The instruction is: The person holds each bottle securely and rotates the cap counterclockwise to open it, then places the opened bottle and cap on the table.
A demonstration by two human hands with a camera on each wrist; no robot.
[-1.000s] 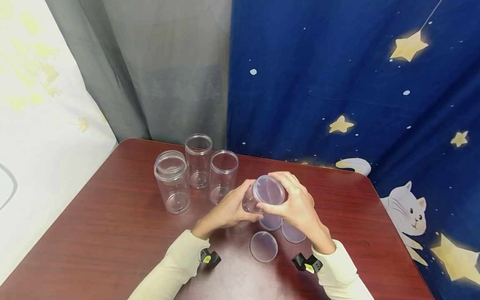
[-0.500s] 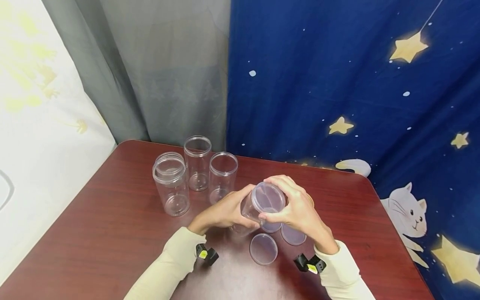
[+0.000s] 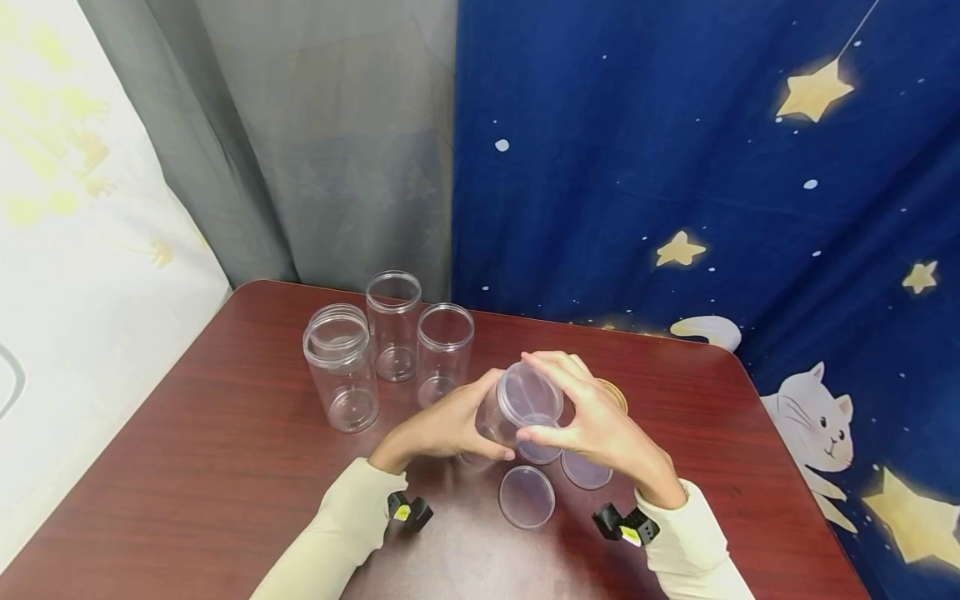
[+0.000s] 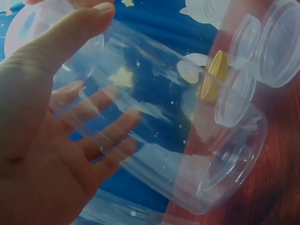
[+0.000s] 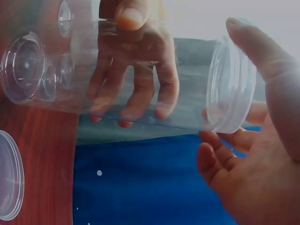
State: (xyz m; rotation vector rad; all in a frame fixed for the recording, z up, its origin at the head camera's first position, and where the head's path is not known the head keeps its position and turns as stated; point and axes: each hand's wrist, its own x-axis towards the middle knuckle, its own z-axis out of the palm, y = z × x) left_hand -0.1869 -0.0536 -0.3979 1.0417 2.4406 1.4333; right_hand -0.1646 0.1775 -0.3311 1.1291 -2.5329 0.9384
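Note:
A clear plastic jar (image 5: 194, 79) is held tilted above the table, its lidded end raised toward the head camera. My left hand (image 3: 450, 421) grips the jar's body, the fingers curled behind the clear wall and the thumb across the near side. At the top end, a translucent lid (image 3: 530, 390) covers the mouth. My right hand (image 3: 600, 421) grips that lid by its edge, thumb on the near side and fingers round the far side. The right wrist view shows the jar's base (image 5: 23, 68) pointing toward the table, with nothing inside the jar.
Several open clear jars (image 3: 447, 346) stand upright at the back left of the dark red table (image 3: 187, 467). Below the hands lie translucent lids (image 3: 527, 497), some close together. A yellow-rimmed lid (image 3: 617, 393) is behind the right hand. Curtains (image 3: 360, 167) hang past the table's far edge.
Both hands and the jar have come slightly lower and nearer to me. The right fingers have shifted round the lid's edge, and more of the yellow rim shows.

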